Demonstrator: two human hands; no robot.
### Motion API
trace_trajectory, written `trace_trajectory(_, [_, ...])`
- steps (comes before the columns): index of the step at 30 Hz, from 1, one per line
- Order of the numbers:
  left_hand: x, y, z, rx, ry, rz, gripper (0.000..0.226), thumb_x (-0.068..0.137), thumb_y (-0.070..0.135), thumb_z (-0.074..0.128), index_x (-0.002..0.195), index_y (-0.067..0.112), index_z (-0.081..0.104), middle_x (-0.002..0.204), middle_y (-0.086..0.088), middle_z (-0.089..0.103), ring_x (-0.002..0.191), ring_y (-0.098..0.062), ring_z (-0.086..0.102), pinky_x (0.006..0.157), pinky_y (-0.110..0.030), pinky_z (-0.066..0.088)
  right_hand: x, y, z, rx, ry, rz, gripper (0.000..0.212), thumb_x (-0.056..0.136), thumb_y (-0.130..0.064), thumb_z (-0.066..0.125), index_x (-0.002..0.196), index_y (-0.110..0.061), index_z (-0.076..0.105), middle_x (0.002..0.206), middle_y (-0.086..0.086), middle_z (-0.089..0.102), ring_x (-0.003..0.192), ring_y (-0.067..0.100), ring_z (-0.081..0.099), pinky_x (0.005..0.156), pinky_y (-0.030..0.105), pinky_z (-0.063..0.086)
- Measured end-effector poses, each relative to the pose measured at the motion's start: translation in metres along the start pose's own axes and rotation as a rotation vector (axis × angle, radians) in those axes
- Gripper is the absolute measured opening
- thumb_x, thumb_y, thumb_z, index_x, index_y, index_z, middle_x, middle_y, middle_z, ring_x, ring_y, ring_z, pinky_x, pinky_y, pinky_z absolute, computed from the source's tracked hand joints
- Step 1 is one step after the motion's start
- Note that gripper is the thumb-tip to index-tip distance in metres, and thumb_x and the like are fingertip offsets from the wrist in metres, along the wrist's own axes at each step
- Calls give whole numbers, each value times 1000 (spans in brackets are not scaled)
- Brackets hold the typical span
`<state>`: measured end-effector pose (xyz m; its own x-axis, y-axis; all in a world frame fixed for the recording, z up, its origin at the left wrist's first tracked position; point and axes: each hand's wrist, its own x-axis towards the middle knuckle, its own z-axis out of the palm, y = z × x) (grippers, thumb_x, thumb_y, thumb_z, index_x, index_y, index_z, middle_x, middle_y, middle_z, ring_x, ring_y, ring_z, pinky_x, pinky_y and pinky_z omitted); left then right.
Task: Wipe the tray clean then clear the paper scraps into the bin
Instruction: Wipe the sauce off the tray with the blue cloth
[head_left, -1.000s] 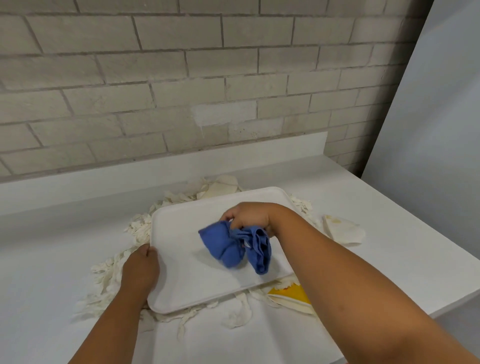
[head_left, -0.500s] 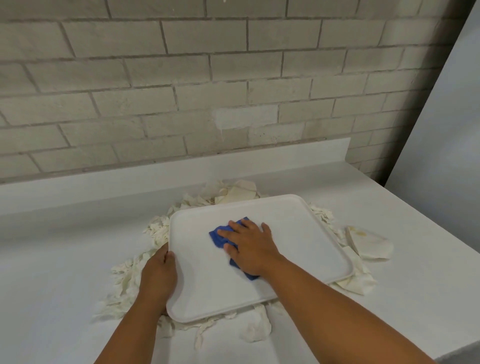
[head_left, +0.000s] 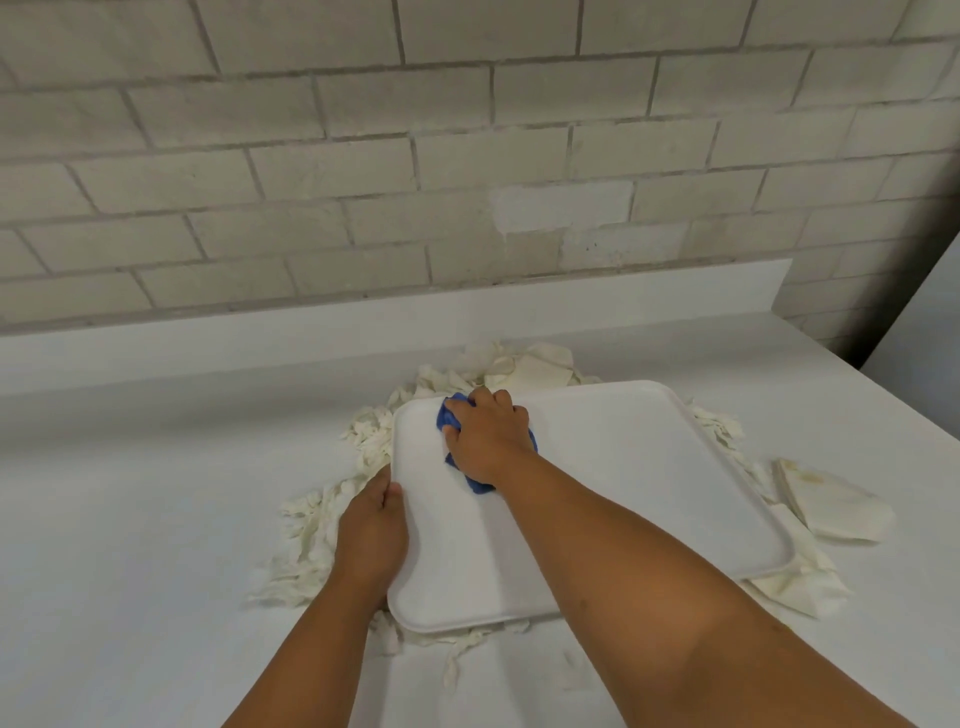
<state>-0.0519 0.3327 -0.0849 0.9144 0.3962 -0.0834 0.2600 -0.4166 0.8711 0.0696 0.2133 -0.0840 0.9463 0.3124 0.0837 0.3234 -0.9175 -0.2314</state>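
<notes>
White tray (head_left: 649, 483) lying flat on the white countertop (head_left: 130, 519), close to the back edge, atop a spread of torn paper scraps (head_left: 322, 525) poking out round all its sides. Right hand (head_left: 485, 439) at the tray's far left corner, fingers curled over a bunched blue cloth (head_left: 451, 415), pressing it onto the tray surface. Left hand (head_left: 371, 535) on the tray's left edge, thumb hooked over the rim, fingers hidden beneath, gripping it. Larger crumpled paper piece (head_left: 831, 506) with faint yellowish stains just beside the tray's right edge. Another folded piece (head_left: 540, 366) touching the tray's far edge. Pale brick wall (head_left: 467, 156) behind the countertop's raised back lip.
</notes>
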Motion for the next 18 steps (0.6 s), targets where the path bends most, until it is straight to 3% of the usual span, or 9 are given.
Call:
trace_trajectory(4, [1, -1, 1, -17, -3, 8, 39, 101, 18, 30, 135, 19, 50, 127, -3, 58, 103, -17, 53, 89, -29, 39, 0, -18, 1, -3, -56, -138, 46, 99, -39, 34, 143, -28, 39, 140, 3, 42, 125, 28, 35, 101, 42, 31])
trace_trajectory(9, [4, -5, 2, 0, 6, -6, 40, 101, 20, 30, 137, 15, 49, 132, -6, 56, 118, -25, 53, 104, -38, 40, -16, -38, 3, -8, -55, -252, 41, 100, -37, 36, 135, -20, 50, 133, 5, 46, 121, 27, 37, 99, 41, 32])
trace_trajectory(11, [4, -5, 3, -23, 17, 5, 39, 102, 20, 31, 133, 15, 52, 125, -1, 58, 117, -24, 53, 103, -35, 40, -27, -38, 4, 10, -41, -270, 39, 100, -36, 36, 131, -19, 52, 130, 5, 48, 120, 26, 39, 98, 40, 33])
trace_trajectory(15, [1, -1, 1, -150, 16, -8, 34, 100, 14, 31, 117, 19, 61, 106, 1, 62, 102, -22, 58, 91, -33, 44, -58, -33, 5, 74, -31, -339, 39, 100, -36, 38, 132, -22, 53, 128, 3, 50, 117, 26, 40, 98, 39, 31])
trace_trajectory(18, [1, -3, 0, -165, 14, -26, 33, 99, 14, 33, 92, 20, 64, 93, -2, 66, 90, -26, 62, 79, -36, 48, -83, -23, 2, 124, -55, -453, 37, 98, -35, 43, 131, -24, 57, 128, 2, 54, 117, 25, 43, 100, 40, 32])
